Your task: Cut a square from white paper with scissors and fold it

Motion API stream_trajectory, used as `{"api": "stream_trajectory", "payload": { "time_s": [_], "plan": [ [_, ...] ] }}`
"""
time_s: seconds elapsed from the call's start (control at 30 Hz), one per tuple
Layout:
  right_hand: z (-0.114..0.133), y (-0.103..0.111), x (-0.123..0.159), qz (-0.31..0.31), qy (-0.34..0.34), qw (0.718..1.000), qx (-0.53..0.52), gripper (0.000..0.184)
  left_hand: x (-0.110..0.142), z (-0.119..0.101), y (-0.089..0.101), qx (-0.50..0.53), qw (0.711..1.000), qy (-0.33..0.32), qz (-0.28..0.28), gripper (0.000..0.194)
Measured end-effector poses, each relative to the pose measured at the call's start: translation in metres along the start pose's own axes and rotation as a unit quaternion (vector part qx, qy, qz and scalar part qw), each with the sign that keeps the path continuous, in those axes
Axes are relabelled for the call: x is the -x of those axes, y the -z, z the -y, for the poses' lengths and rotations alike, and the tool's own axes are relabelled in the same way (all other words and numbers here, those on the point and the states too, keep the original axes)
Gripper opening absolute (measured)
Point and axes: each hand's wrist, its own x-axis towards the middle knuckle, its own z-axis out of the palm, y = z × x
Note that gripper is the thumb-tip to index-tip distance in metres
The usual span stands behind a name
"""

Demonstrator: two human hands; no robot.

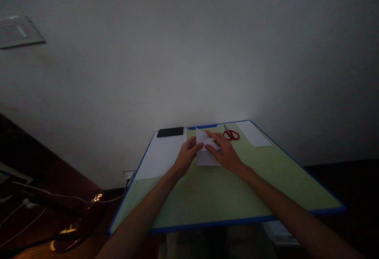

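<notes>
Between my two hands is a white sheet of paper (207, 158), partly folded, with a pointed flap standing up at its top left. My left hand (188, 150) pinches the paper's left edge, thumb on top. From the right, my right hand (223, 151) grips the folded part with thumb and fingers. The fingers cover some of the folds. Just beyond my right hand lie scissors (231, 134) with red handles, their blades pointing toward the wall.
The green table (189, 203) has a blue edge and stands against a grey wall (189, 53). A black flat phone-like object (170, 132) rests on a large white sheet (156, 156) at the left. Another white strip of paper (254, 134) lies back right. Cables (74, 199) hang at the left.
</notes>
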Motion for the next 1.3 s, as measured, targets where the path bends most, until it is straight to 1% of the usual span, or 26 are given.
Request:
{"api": "stream_trajectory", "payload": {
  "time_s": [0.1,0.23,0.3,0.4,0.47,0.57,0.7,0.83,0.9,1.03,1.13,1.3],
  "plan": [
    [-0.0028,-0.0024,-0.0004,-0.017,-0.040,0.999,-0.002,0.052,0.0011,-0.0015,-0.0011,-0.035,0.999,-0.011,-0.004,0.045],
    [-0.0058,-0.0023,-0.0012,-0.049,-0.090,0.995,-0.019,0.055,0.0018,-0.0010,-0.0017,-0.073,0.996,-0.045,-0.001,0.044],
    [-0.0067,-0.0018,-0.0018,-0.056,-0.092,0.994,-0.023,0.054,0.0013,0.0005,-0.0010,-0.097,0.994,-0.047,-0.006,0.044],
    [-0.0063,-0.0005,-0.0026,-0.058,-0.082,0.995,-0.021,0.053,0.0001,0.0029,0.0004,-0.119,0.991,-0.045,-0.028,0.037],
    [-0.0044,0.0006,-0.0029,-0.049,-0.075,0.996,-0.021,0.052,-0.0006,0.0041,0.0012,-0.110,0.992,-0.047,-0.039,0.034],
    [-0.0010,0.0022,-0.0036,-0.025,-0.075,0.996,-0.032,0.047,-0.0015,0.0054,0.0024,-0.101,0.993,-0.056,-0.036,0.033],
    [-0.0004,0.0028,-0.0052,-0.020,-0.100,0.990,-0.095,0.040,-0.0025,0.0061,0.0042,-0.119,0.990,-0.072,-0.040,0.033],
    [-0.0031,0.0026,-0.0064,-0.029,-0.165,0.976,-0.140,0.043,-0.0019,0.0044,0.0038,-0.151,0.984,-0.083,-0.047,0.034],
    [-0.0036,0.0030,-0.0070,-0.040,-0.181,0.972,-0.144,0.045,-0.0011,0.0037,0.0027,-0.157,0.983,-0.087,-0.043,0.033],
    [-0.0024,0.0043,-0.0085,-0.062,-0.189,0.968,-0.150,0.045,-0.0003,0.0042,0.0010,-0.145,0.984,-0.083,-0.057,0.033],
    [-0.0019,0.0044,-0.0087,-0.064,-0.188,0.966,-0.166,0.047,0.0001,0.0044,0.0008,-0.149,0.983,-0.081,-0.072,0.030],
    [-0.0018,0.0035,-0.0079,-0.071,-0.186,0.964,-0.179,0.047,0.0018,0.0029,-0.0004,-0.124,0.988,-0.072,-0.060,0.031]
  ]
}}
